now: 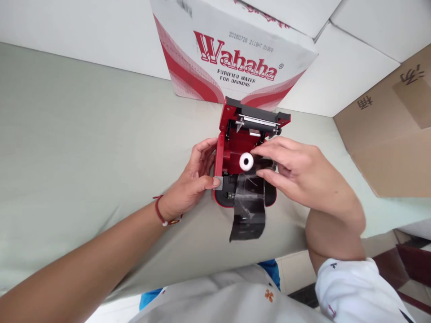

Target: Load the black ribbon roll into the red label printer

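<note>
A small red and black label printer (220, 154) stands on the cloth-covered table, its lid (259, 117) raised and a dark roller showing inside the lid. My left hand (193, 175) grips the printer's left side, thumb on a grey corner piece. Between the thumb and fingers of my right hand (289, 166) is a roll of black film (251, 193), held in or just above the open compartment. The roll's white core end (246, 161) faces me. Its loose black strip hangs over the printer's front edge. The fingertips are partly hidden behind the roll.
A white and red Wahaha water carton (235, 58) stands right behind the printer. A brown cardboard box (390, 121) is at the right. Pale green cloth (84, 148) covers the table, whose front edge lies close to my body.
</note>
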A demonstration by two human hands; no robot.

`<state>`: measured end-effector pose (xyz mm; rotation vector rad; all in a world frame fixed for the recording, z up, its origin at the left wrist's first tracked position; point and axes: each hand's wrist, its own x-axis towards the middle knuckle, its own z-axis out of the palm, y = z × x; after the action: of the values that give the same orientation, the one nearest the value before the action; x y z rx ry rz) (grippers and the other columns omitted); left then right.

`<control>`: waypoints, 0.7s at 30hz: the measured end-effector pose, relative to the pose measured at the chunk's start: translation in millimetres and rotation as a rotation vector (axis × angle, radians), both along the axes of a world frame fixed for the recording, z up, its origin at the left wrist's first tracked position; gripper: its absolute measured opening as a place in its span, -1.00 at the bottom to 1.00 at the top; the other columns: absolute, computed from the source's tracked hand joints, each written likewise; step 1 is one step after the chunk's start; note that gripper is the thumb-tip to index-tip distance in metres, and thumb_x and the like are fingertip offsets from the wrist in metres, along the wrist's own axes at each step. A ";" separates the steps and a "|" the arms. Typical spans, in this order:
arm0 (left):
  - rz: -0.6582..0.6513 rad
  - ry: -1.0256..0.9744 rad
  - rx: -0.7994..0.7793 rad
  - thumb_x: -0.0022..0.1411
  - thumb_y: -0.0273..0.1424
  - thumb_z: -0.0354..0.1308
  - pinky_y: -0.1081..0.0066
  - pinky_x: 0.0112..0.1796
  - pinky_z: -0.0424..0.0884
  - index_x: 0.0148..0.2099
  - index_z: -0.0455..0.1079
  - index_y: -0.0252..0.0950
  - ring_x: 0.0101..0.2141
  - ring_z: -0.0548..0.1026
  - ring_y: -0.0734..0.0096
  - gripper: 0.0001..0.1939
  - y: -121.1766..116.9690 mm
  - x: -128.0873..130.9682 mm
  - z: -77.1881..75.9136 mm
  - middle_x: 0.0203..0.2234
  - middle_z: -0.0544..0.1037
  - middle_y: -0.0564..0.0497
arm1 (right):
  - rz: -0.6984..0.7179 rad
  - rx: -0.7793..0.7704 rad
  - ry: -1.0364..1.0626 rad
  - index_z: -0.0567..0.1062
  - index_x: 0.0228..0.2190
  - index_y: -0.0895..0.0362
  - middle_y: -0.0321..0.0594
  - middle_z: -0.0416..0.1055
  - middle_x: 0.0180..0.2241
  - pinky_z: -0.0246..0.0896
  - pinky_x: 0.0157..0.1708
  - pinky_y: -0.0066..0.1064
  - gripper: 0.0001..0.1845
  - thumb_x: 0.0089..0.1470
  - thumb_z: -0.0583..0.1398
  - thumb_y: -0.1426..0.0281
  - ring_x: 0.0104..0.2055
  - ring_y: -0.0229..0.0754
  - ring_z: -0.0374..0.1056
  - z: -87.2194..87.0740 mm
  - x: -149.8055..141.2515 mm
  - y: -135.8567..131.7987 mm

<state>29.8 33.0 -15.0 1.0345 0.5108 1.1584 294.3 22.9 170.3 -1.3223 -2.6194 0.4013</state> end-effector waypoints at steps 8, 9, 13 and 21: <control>-0.003 0.015 -0.001 0.27 -0.13 0.68 -0.32 0.71 0.27 0.55 0.42 0.18 0.66 0.33 -0.23 -0.10 -1.3 -1.0 0.3 0.63 0.45 0.02 | -0.208 0.026 -0.332 0.75 0.26 0.08 0.01 0.71 0.26 0.42 -0.17 -0.17 -0.58 0.55 0.21 0.37 0.02 0.09 0.67 -23.2 -34.4 12.8; -0.004 0.015 0.002 0.28 -0.14 0.67 -0.31 0.70 0.29 0.55 0.42 0.18 0.64 0.35 -0.22 -0.10 -1.3 -1.2 -0.7 0.62 0.45 0.01 | -0.218 0.035 -0.348 0.75 0.26 0.08 0.01 0.72 0.24 0.40 -0.19 -0.19 -0.58 0.55 0.22 0.37 0.00 0.08 0.68 -25.0 -36.8 15.0; 0.003 0.002 -0.004 0.26 -0.14 0.68 -0.27 0.69 0.30 0.56 0.41 0.18 0.62 0.36 -0.21 -0.09 -1.2 -0.7 -4.1 0.62 0.44 0.00 | -0.261 0.098 -0.373 0.75 0.31 0.05 0.02 0.78 0.12 0.38 -0.24 -0.21 -0.53 0.54 0.21 0.37 -0.08 0.08 0.68 -35.9 -43.8 23.9; 0.002 0.005 -0.017 0.26 -0.14 0.68 -0.29 0.72 0.23 0.55 0.39 0.16 0.67 0.30 -0.22 -0.09 -2.5 0.9 0.2 0.64 0.41 0.00 | -0.079 -0.008 -0.020 0.78 0.30 0.08 -0.06 0.80 0.17 0.65 0.14 -0.14 -0.57 0.65 0.20 0.32 0.11 0.06 0.77 -25.6 -25.1 18.5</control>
<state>30.6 30.5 -14.8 1.0226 0.5250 1.1516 269.2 41.4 144.7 -1.4350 -2.5742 0.3888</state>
